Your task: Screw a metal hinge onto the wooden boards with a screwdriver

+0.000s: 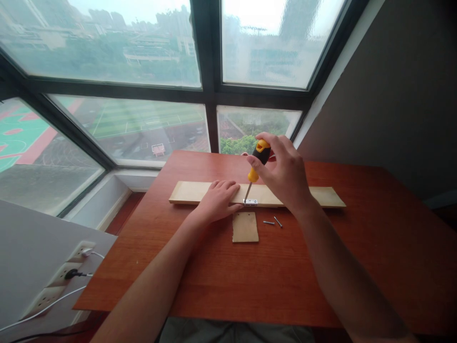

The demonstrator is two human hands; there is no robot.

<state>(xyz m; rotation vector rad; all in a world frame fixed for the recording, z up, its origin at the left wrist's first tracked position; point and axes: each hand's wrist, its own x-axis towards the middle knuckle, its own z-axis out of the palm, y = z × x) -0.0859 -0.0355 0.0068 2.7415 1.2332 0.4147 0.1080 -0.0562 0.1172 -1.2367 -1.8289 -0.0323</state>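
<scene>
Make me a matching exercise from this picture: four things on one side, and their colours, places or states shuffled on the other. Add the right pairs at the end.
Column one
1. Screwdriver
2. Left hand
3. Small board
4. Two screws

Column two
A. Silver-grey, loose on the table
B. Resting on the long board
C. Pale and roughly rectangular, lying flat
D. Yellow and black, gripped by the right hand

Right pairs: 1-D, 2-B, 3-C, 4-A
</scene>
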